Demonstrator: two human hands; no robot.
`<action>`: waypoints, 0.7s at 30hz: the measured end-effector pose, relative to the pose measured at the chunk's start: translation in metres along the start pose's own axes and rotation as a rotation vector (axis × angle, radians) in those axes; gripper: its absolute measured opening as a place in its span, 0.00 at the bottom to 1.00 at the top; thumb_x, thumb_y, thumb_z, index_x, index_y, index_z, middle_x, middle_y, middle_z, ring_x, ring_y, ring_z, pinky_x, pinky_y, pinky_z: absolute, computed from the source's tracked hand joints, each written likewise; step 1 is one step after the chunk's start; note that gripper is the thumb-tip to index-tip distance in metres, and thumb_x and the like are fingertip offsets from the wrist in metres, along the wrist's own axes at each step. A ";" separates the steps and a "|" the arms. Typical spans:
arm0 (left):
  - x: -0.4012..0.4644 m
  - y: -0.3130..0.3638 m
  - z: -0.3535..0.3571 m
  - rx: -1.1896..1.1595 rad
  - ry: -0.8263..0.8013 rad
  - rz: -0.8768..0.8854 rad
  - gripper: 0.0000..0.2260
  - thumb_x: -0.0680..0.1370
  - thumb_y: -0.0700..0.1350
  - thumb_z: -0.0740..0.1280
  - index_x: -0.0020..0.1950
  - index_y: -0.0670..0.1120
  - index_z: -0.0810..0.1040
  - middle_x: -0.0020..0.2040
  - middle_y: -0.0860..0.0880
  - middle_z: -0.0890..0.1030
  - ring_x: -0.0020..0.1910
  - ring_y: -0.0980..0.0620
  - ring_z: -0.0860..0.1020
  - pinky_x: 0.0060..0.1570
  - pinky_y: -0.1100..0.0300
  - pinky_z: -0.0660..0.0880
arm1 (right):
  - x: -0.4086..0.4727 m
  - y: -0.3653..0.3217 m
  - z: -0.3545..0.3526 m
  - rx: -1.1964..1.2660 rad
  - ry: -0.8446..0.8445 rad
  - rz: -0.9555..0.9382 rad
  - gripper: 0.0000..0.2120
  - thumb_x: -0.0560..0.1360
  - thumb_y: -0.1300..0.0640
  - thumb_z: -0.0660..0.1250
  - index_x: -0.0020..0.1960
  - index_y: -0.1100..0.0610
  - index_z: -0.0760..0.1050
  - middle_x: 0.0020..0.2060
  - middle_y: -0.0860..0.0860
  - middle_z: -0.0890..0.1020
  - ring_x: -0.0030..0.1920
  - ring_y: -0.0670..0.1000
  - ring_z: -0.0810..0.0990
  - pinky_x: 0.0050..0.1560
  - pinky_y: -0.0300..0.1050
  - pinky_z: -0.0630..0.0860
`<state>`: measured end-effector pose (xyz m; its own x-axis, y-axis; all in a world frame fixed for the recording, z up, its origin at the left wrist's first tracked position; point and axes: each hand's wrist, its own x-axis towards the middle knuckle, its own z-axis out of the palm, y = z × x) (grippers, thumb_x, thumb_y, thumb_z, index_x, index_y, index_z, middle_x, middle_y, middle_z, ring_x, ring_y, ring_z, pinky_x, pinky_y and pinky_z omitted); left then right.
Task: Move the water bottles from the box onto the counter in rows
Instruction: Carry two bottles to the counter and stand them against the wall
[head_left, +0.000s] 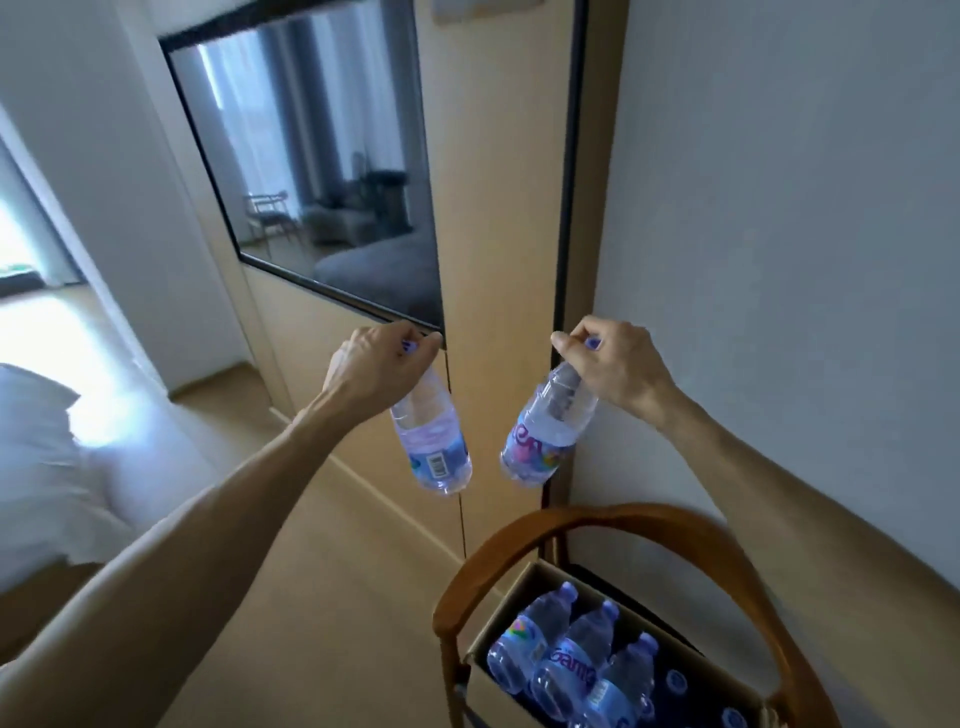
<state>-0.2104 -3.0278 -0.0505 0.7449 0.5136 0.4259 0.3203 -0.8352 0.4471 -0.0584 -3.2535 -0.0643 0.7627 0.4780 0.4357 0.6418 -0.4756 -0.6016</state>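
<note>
Out in front of you, at mid-frame, both hands are raised and each grips a bottle by its neck. Your left hand (376, 361) has fingers curled round the purple cap of a clear plastic water bottle with a blue label and barcode (432, 441), which hangs down with its base tilted slightly toward the right. Your right hand (610, 364) pinches the purple cap of a second clear plastic water bottle with a blue and pink printed label (545, 434), hanging with its base tilted toward the left, so the two bottle bases are near each other but apart. Below your right arm, at bottom right, an open brown cardboard box (530, 579) sits on a wooden chair with a curved brown backrest (597, 519). Inside the box three more clear bottles with purple caps (566, 660) lie side by side, caps pointing up and away from you, and further purple caps of upright bottles show in the dark part of the box to their right; how many, cannot tell. Behind the hands stands a beige wood wall panel (498, 208) with a dark-framed glass screen (322, 176) reflecting a room. A grey-white wall (779, 234) runs on the right. At left a bed with white bedding (47, 457) is partly visible over the light wood floor (311, 597).
</note>
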 end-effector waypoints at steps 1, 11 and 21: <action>0.008 -0.012 -0.018 0.001 0.038 -0.007 0.16 0.76 0.60 0.61 0.41 0.49 0.79 0.41 0.46 0.82 0.43 0.42 0.79 0.43 0.53 0.77 | 0.016 -0.019 0.008 0.024 -0.002 -0.016 0.18 0.75 0.41 0.65 0.36 0.54 0.74 0.29 0.47 0.78 0.33 0.45 0.75 0.31 0.38 0.68; 0.079 -0.158 -0.170 0.039 0.305 0.057 0.15 0.78 0.57 0.62 0.36 0.51 0.77 0.31 0.54 0.79 0.29 0.61 0.76 0.27 0.68 0.65 | 0.133 -0.209 0.132 0.114 -0.009 -0.218 0.14 0.74 0.46 0.64 0.34 0.53 0.70 0.32 0.46 0.77 0.34 0.47 0.75 0.34 0.42 0.66; 0.141 -0.311 -0.241 0.068 0.410 -0.026 0.14 0.79 0.54 0.63 0.38 0.48 0.78 0.30 0.56 0.76 0.30 0.61 0.74 0.32 0.67 0.67 | 0.218 -0.322 0.279 0.189 -0.106 -0.313 0.13 0.74 0.47 0.65 0.34 0.52 0.70 0.30 0.46 0.78 0.35 0.48 0.76 0.34 0.42 0.69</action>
<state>-0.3456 -2.6485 0.0604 0.4456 0.5590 0.6993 0.3843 -0.8249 0.4145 -0.1210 -2.7902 0.0378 0.5135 0.6568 0.5522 0.8085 -0.1547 -0.5678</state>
